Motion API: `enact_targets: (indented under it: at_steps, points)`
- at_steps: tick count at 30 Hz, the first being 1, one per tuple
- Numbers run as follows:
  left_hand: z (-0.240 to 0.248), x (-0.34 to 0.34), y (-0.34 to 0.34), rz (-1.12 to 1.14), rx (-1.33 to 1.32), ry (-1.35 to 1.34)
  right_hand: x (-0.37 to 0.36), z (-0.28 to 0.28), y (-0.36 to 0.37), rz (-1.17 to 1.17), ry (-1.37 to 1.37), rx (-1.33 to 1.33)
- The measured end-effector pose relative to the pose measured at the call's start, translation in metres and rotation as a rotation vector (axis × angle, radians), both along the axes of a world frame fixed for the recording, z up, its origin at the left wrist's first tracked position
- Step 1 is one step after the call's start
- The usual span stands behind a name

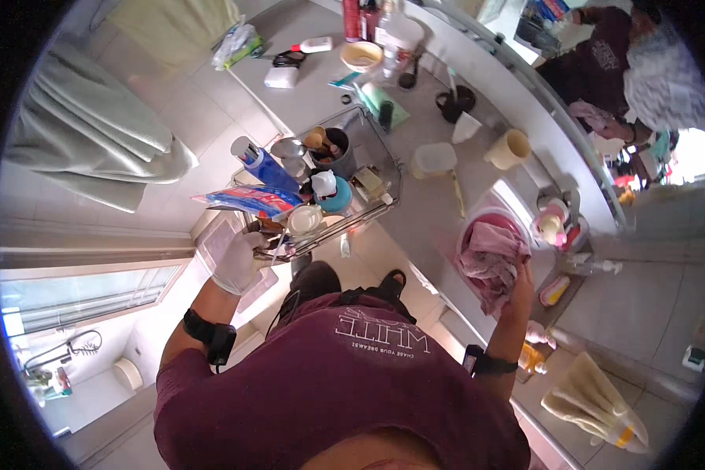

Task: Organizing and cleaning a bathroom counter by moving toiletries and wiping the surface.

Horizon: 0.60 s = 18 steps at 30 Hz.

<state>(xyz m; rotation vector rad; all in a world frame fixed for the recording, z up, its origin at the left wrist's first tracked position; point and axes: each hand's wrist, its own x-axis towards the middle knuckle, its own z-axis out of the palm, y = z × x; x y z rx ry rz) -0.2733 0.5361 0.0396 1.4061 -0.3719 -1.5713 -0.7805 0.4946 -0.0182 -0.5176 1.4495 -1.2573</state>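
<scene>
My left hand, in a whitish glove, is closed at the near left corner of a wire basket. The basket holds a blue canister, a blue and red packet, a grey tumbler with brushes, a blue and white jar and a small white cup. To the right, a crumpled pink cloth lies in a pink basin and hangs over its near rim. My right hand holds the cloth at its right side; the fingers are partly hidden.
On the grey counter stand a cream bowl, a lidded box, a cream cup and several bottles. A mirror lines the far right. Towels hang at left; a yellowish towel is at lower right.
</scene>
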Motion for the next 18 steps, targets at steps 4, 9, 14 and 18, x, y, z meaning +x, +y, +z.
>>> enact_targets:
  at_steps: [4,9,14,18]
  points:
    - [0.004,0.059,-0.022,-0.061,-0.029,0.099,0.04,0.0,-0.016,-0.013,-0.117,-0.109]
    - [-0.024,0.164,-0.033,-0.099,-0.061,0.149,0.112,-0.009,-0.022,-0.201,-0.244,-0.17]
    - [-0.027,0.248,-0.059,-0.253,-0.016,0.138,0.176,-0.006,-0.006,-0.273,-0.207,-0.189]
    - [-0.023,0.297,-0.078,-0.287,0.001,0.079,0.229,0.012,-0.003,-0.156,-0.248,-0.252]
